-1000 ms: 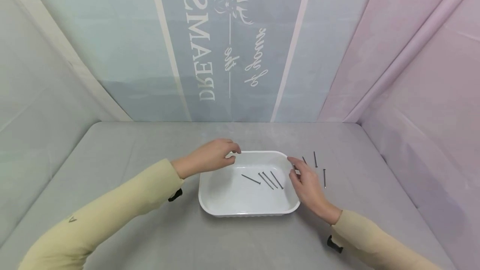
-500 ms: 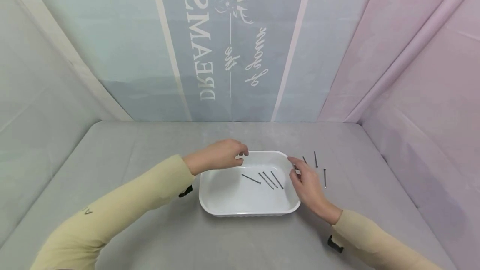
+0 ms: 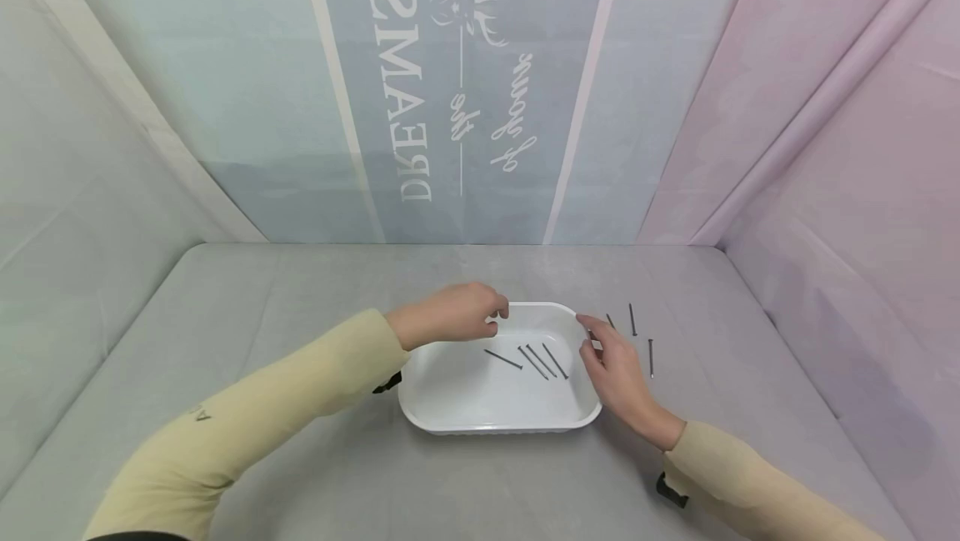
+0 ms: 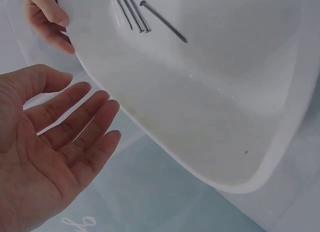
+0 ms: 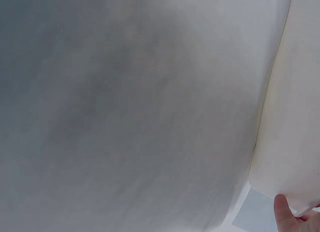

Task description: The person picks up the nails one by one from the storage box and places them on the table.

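Note:
A white baking dish [image 3: 487,416] stands on the grey cloth with several dark nails [image 3: 536,362] lying inside it. My right hand [image 3: 618,370] grips the dish's right rim, thumb on one side of the wall and fingers on the other, as the right wrist view shows near its lower corner. My left hand [image 3: 457,312] hovers over the far left part of the dish, fingers loosely bent. The left wrist view shows its palm [image 4: 50,147] with nothing in it, fingertips close by the far rim. Three more nails [image 3: 651,358] lie on the cloth just right of the dish.
A grey cloth [image 3: 300,474] covers the table. Fabric walls [image 3: 465,216] with printed lettering rise behind the table, and more fabric stands on both sides. Dark bands show under both sleeves [image 3: 300,391].
My left hand has moved to the right along the dish's far side, its fingers still loose. My right hand, the dish and the nails have stayed in place.

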{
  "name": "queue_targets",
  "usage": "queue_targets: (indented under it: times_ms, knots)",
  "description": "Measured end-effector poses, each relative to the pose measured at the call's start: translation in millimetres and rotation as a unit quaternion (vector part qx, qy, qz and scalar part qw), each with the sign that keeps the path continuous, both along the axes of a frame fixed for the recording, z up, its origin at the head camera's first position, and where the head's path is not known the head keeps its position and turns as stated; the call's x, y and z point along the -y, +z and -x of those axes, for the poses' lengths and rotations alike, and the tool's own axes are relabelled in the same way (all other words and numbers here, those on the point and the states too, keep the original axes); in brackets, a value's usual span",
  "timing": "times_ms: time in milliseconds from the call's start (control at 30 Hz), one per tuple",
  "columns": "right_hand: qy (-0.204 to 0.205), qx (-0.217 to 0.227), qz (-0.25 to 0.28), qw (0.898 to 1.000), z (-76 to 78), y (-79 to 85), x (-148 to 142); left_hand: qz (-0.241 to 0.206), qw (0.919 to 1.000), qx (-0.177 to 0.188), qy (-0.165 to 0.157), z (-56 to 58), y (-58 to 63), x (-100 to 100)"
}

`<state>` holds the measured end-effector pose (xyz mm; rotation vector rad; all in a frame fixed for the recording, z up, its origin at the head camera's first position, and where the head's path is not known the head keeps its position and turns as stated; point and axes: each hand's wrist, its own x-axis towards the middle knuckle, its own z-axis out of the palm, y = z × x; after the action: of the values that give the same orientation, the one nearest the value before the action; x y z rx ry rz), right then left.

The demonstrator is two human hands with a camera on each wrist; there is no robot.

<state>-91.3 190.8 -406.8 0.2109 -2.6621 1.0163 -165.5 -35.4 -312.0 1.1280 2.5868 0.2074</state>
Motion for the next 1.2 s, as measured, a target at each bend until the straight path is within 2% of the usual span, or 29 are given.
queue_targets:
  times_ms: [267, 433, 567, 933, 1200]
  knots:
    - [0.0, -0.002, 0.004, 1.0, -1.2, -1.4, 1, 0.006, 0.9998, -0.004, -0.019, -0.5, -6.2, -8]
    - [-0.003, -0.004, 0.002, 1.0, -2.1, -2.2, 1, 0.019, 0.9994, -0.01, -0.029, -1.5, -15.2, -13]
    - [-0.002, -0.005, 0.002, 1.0, -2.6, -2.9, 2, 0.021, 0.9993, -0.007, -0.031, -1.7, -22.1, -16]
    - [-0.002, -0.008, 0.006, 1.0, -2.8, -2.7, 3, 0.035, 0.9987, 0.004, -0.036, -2.8, -29.0, -23]
    - [-0.005, -0.008, 0.005, 1.0, -2.7, -3.5, 2, 0.023, 0.9983, 0.02, -0.05, -3.8, -37.8, -28]
